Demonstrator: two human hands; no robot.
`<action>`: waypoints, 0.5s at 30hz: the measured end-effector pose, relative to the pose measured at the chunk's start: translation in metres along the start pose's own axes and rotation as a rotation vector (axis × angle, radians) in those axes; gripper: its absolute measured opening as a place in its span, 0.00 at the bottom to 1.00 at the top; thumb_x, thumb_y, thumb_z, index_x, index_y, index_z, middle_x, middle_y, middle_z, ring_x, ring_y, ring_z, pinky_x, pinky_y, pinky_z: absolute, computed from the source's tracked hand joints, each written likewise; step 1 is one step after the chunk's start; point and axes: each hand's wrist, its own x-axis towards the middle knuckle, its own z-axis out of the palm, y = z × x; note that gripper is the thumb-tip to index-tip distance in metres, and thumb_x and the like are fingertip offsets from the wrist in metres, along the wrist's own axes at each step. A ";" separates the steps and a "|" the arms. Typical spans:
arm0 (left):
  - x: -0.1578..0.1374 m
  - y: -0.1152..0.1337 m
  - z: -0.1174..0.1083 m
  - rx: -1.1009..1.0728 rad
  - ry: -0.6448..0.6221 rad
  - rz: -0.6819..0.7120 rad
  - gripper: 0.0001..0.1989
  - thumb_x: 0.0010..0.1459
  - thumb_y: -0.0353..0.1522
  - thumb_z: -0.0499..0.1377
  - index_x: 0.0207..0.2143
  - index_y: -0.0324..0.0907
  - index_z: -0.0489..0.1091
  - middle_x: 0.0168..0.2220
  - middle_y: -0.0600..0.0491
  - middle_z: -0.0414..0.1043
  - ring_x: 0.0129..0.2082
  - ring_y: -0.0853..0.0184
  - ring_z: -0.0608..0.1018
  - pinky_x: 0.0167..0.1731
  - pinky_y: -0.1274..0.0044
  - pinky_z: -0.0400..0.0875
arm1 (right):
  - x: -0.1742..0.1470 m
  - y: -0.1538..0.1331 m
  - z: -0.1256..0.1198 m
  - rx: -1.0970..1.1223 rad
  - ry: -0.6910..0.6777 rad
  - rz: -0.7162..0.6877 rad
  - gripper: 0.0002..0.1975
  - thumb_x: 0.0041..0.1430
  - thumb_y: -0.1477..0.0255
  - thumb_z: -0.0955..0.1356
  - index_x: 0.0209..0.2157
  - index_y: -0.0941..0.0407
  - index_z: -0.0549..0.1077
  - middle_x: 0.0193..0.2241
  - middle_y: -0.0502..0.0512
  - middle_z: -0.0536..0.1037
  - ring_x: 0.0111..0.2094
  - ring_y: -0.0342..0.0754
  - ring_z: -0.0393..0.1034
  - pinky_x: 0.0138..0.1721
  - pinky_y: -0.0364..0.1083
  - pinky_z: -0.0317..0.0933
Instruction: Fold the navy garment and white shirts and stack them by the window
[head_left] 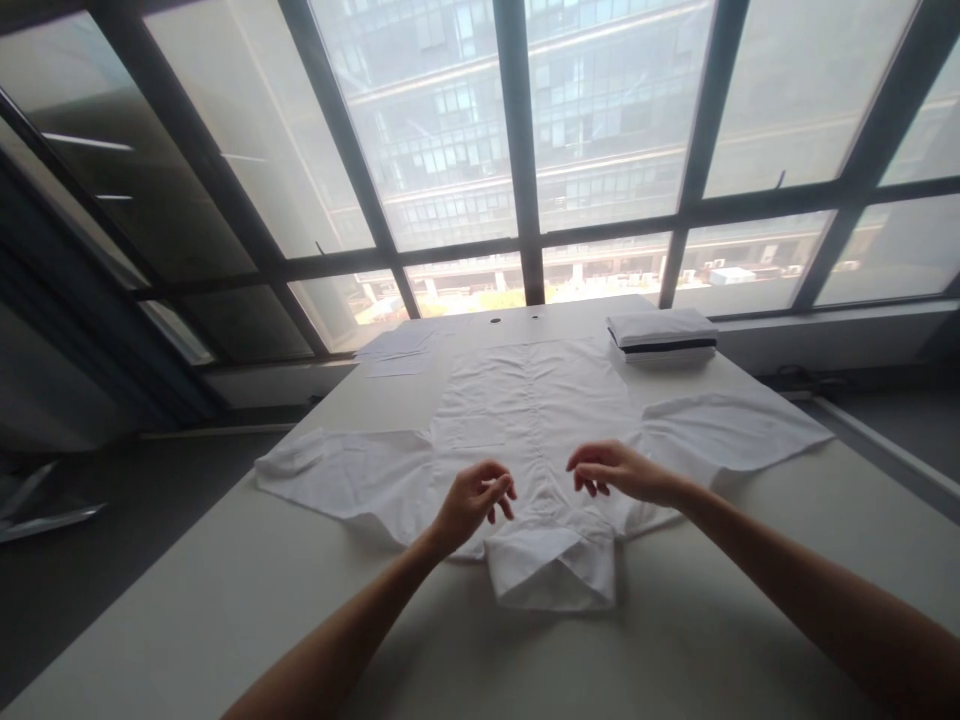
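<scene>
From the middle of the shirt, with twelve o'clock toward the window, the bare near part of the white table (720, 600) comes first. At six o'clock lies a folded flap (547, 590), collar or hood, I cannot tell which. Just beyond it, the left hand (478, 498) hangs at seven and the right hand (613, 470) at four, well apart. Both are loosely curled with nothing gripped; whether any fingertip brushes the cloth, I cannot tell. The white shirt (525, 400) is spread between and past them, a gathered line running up its middle, one sleeve (345, 470) out to nine, the other sleeve (731, 430) to three. It should handle as light, soft and limp, hardly fragile but quick to crease and slide on the smooth top. The doubled flap looks the firmest hold; otherwise pinch both shoulder seams, or a sleeve along its edge. Farther off, papers (401, 345) lie at ten to eleven, a folded stack of cloth (661, 332) at one to two, and the window (517, 130) at twelve.
</scene>
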 end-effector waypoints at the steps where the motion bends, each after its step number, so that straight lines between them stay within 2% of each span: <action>1: 0.002 -0.003 0.002 0.089 0.067 0.052 0.18 0.64 0.47 0.60 0.35 0.39 0.71 0.31 0.49 0.78 0.28 0.64 0.82 0.24 0.78 0.73 | 0.004 0.007 0.007 -0.066 0.185 -0.036 0.14 0.65 0.62 0.67 0.43 0.57 0.77 0.34 0.57 0.82 0.33 0.49 0.76 0.36 0.48 0.70; 2: 0.003 -0.006 0.003 0.192 0.080 0.105 0.17 0.65 0.45 0.59 0.38 0.40 0.73 0.36 0.46 0.80 0.34 0.62 0.83 0.32 0.74 0.77 | 0.008 0.014 0.015 -0.151 0.336 -0.071 0.13 0.65 0.64 0.65 0.44 0.56 0.77 0.37 0.59 0.82 0.37 0.51 0.76 0.41 0.51 0.70; 3: 0.003 -0.009 0.005 0.304 0.033 0.157 0.16 0.66 0.44 0.59 0.44 0.41 0.75 0.43 0.44 0.80 0.43 0.59 0.83 0.42 0.69 0.78 | 0.010 0.020 0.023 -0.251 0.433 -0.105 0.14 0.66 0.66 0.64 0.47 0.56 0.77 0.41 0.61 0.82 0.43 0.53 0.76 0.46 0.53 0.69; 4: 0.002 -0.011 0.006 0.417 -0.058 0.207 0.18 0.66 0.43 0.59 0.51 0.42 0.74 0.52 0.43 0.78 0.53 0.56 0.79 0.53 0.64 0.73 | 0.011 0.025 0.032 -0.359 0.471 -0.137 0.15 0.67 0.67 0.63 0.50 0.55 0.76 0.47 0.62 0.80 0.49 0.54 0.74 0.53 0.56 0.67; 6: -0.001 -0.016 0.007 0.623 -0.292 0.278 0.27 0.66 0.44 0.59 0.65 0.47 0.65 0.66 0.44 0.64 0.67 0.52 0.64 0.66 0.58 0.56 | 0.010 0.033 0.049 -0.571 0.398 -0.171 0.20 0.68 0.67 0.62 0.58 0.55 0.72 0.58 0.64 0.74 0.62 0.57 0.65 0.62 0.60 0.57; 8: -0.004 -0.020 0.008 0.779 -0.471 0.299 0.35 0.66 0.46 0.57 0.72 0.50 0.52 0.72 0.47 0.49 0.72 0.52 0.51 0.69 0.55 0.44 | 0.006 0.036 0.059 -0.732 0.234 -0.147 0.26 0.69 0.64 0.62 0.65 0.54 0.65 0.67 0.65 0.63 0.69 0.59 0.52 0.67 0.63 0.47; 9: -0.005 -0.020 0.008 0.832 -0.517 0.301 0.37 0.67 0.48 0.56 0.73 0.51 0.48 0.74 0.48 0.45 0.73 0.52 0.48 0.70 0.55 0.41 | 0.004 0.036 0.062 -0.784 0.167 -0.114 0.28 0.69 0.62 0.62 0.67 0.55 0.63 0.69 0.65 0.59 0.71 0.60 0.47 0.68 0.64 0.44; 11: -0.005 -0.020 0.008 0.896 -0.546 0.300 0.37 0.69 0.49 0.53 0.74 0.52 0.43 0.74 0.51 0.39 0.74 0.54 0.44 0.70 0.57 0.39 | 0.002 0.035 0.063 -0.843 0.074 -0.053 0.32 0.70 0.58 0.61 0.70 0.56 0.58 0.71 0.67 0.53 0.72 0.61 0.41 0.69 0.65 0.40; 15: -0.004 -0.018 0.008 0.939 -0.551 0.302 0.37 0.69 0.51 0.50 0.74 0.53 0.39 0.75 0.52 0.38 0.74 0.54 0.42 0.70 0.58 0.39 | 0.002 0.032 0.057 -0.871 -0.002 -0.011 0.35 0.71 0.55 0.58 0.71 0.59 0.54 0.72 0.68 0.50 0.73 0.59 0.36 0.70 0.63 0.35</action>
